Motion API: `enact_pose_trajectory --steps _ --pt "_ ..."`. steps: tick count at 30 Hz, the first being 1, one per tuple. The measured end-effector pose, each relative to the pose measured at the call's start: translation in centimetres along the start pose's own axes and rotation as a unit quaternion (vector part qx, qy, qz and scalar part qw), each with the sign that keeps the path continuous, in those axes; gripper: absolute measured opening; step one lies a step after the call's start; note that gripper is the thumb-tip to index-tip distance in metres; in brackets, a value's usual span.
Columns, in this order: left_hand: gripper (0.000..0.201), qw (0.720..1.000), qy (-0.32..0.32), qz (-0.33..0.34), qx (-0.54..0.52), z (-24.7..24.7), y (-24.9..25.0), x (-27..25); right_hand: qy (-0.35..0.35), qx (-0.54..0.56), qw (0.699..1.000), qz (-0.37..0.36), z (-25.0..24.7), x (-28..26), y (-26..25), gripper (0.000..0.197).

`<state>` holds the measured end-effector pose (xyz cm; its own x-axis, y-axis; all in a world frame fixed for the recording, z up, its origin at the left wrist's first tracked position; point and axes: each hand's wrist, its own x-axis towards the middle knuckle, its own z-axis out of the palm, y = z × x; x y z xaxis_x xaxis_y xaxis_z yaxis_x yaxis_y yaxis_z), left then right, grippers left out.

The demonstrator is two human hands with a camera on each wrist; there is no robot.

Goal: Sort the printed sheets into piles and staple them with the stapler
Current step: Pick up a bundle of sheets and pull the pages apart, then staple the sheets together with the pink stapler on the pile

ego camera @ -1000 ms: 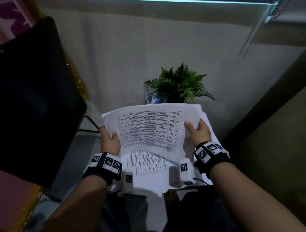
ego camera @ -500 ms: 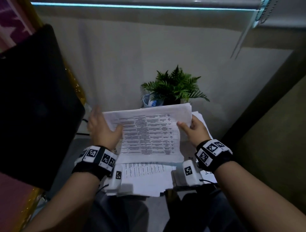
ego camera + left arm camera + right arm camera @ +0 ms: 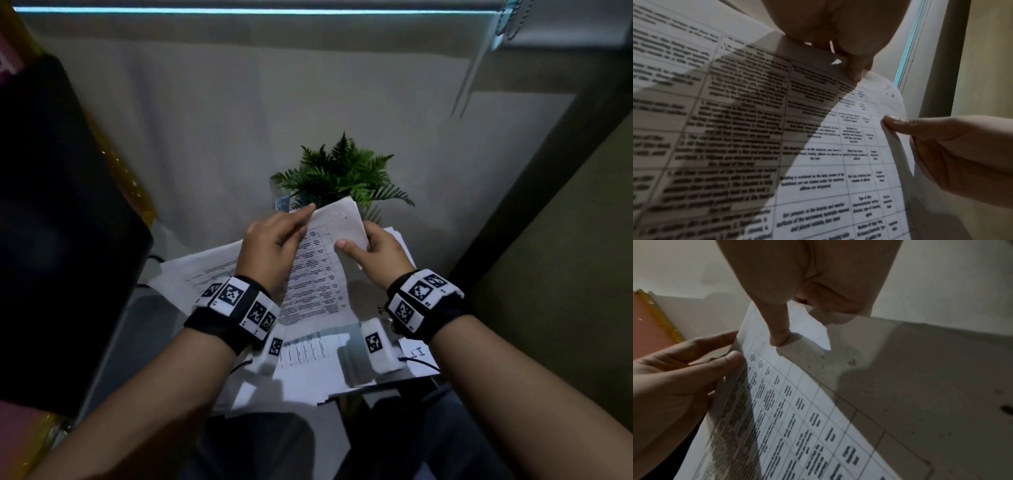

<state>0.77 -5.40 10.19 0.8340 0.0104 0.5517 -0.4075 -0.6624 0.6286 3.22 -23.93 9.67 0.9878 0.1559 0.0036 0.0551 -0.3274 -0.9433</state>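
Nearest, loose printed pages [image 3: 318, 373] lie spread over a small table [image 3: 144, 329], their near corners overhanging its near edge above the person's lap. More pages [image 3: 205, 270] fan out to the left under the left wrist, and a few poke out on the right beyond the right hand. To the left a large dark object [image 3: 58, 222] crowds the table's left side; to the right a dark upright edge and a wall close in, so the free space is a narrow strip down the middle.

Above the pile, both hands hold up a sheaf of printed sheets [image 3: 318, 270], tilted with its far corner raised. The left hand [image 3: 270, 250] pinches the sheaf's far left edge: its thumb lies on the printed face and the forefinger reaches out straight along the top edge toward the corner. The right hand [image 3: 376, 253] grips the right edge, thumb pressed on the front, the other fingers curled behind the paper. In the right wrist view the left fingers [image 3: 694, 363] press the stacked page edges together.

Beyond the sheaf stands a green fern [image 3: 342, 178] in a pot; a pale container [image 3: 284, 202] beside it is mostly hidden, and what it holds cannot be told. Behind them hangs a pale curtain [image 3: 239, 120].
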Motion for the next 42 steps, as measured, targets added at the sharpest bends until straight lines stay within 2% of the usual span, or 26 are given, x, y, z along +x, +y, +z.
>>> enact_pose_trajectory --steps 3,5,7,9,11,14,15,16,18,19,21,23,25,28,31,33,35,37,39,42 --pt "0.034 0.999 -0.016 -0.013 -0.036 0.6 -0.6 0.4 -0.015 0.016 0.999 0.027 -0.6 0.8 1.3 0.029" --pt "0.034 0.997 -0.030 -0.034 -0.056 0.8 -0.9 0.7 0.013 0.054 0.997 0.050 -1.3 1.4 2.3 0.024" --pt "0.036 0.995 -0.045 -0.052 -0.066 0.9 -1.3 1.1 0.072 0.101 0.989 0.081 -2.3 2.1 3.3 0.020" --pt "0.039 0.993 -0.057 -0.065 -0.078 1.0 -1.9 1.4 0.071 0.122 0.984 0.109 -3.2 2.4 4.5 0.014" --pt "0.040 0.990 -0.066 -0.079 -0.093 1.2 -2.4 1.7 0.003 0.096 0.988 0.125 -3.3 2.4 6.0 0.022" --pt "0.040 0.989 -0.076 -0.081 -0.094 1.5 -3.0 2.1 -0.103 -0.009 0.985 0.140 -2.4 2.2 8.3 0.040" --pt "0.040 0.990 -0.079 -0.077 -0.087 1.6 -3.2 2.2 -0.097 -0.024 0.985 0.143 -2.1 2.3 8.9 0.045" --pt "0.039 0.991 -0.081 -0.072 -0.076 1.8 -3.4 2.4 -0.056 -0.023 0.987 0.148 -1.9 2.4 9.2 0.046" --pt "0.035 0.993 -0.080 -0.069 -0.054 2.0 -3.9 2.6 0.065 -0.030 0.982 0.174 -2.3 3.1 10.1 0.047" --pt "0.032 0.993 -0.079 -0.075 -0.049 2.0 -4.2 2.6 0.099 -0.041 0.974 0.200 -2.6 3.6 10.7 0.052" --pt "0.031 0.991 -0.079 -0.094 -0.045 2.2 -4.4 2.6 0.084 -0.068 0.958 0.264 -2.9 4.3 12.1 0.066" --pt "0.030 0.990 -0.082 -0.101 -0.051 2.4 -4.3 2.5 0.015 -0.174 0.939 0.296 -2.9 4.8 13.3 0.066" --pt "0.031 0.989 -0.079 -0.104 -0.065 2.5 -4.1 2.5 -0.014 -0.269 0.918 0.291 -2.5 5.2 13.9 0.056" --pt "0.032 0.987 -0.077 -0.114 -0.079 2.7 -3.9 2.3 0.006 -0.283 0.912 0.296 -1.9 5.4 13.7 0.047" --pt "0.031 0.987 -0.076 -0.121 -0.079 2.4 -3.4 2.3 0.020 -0.276 0.914 0.297 -1.8 5.3 13.0 0.050" --pt "0.032 0.986 -0.074 -0.133 -0.073 2.0 -3.1 2.3 0.048 -0.231 0.929 0.284 -2.5 5.0 11.6 0.046" --pt "0.034 0.983 -0.072 -0.155 -0.063 1.5 -2.7 2.3 0.104 -0.139 0.951 0.255 -3.6 4.6 10.1 0.034" --pt "0.031 0.984 -0.062 -0.156 -0.063 1.0 -2.1 2.1 0.157 -0.054 0.963 0.212 -4.7 4.2 8.2 0.033" --pt "0.027 0.985 -0.055 -0.149 -0.065 0.6 -1.4 1.9 0.212 -0.006 0.965 0.156 -5.3 4.1 6.4 0.034" --pt "0.025 0.987 -0.046 -0.138 -0.066 -0.5 0.3 1.3 0.287 0.094 0.949 0.086 -5.4 3.5 2.5 0.026"
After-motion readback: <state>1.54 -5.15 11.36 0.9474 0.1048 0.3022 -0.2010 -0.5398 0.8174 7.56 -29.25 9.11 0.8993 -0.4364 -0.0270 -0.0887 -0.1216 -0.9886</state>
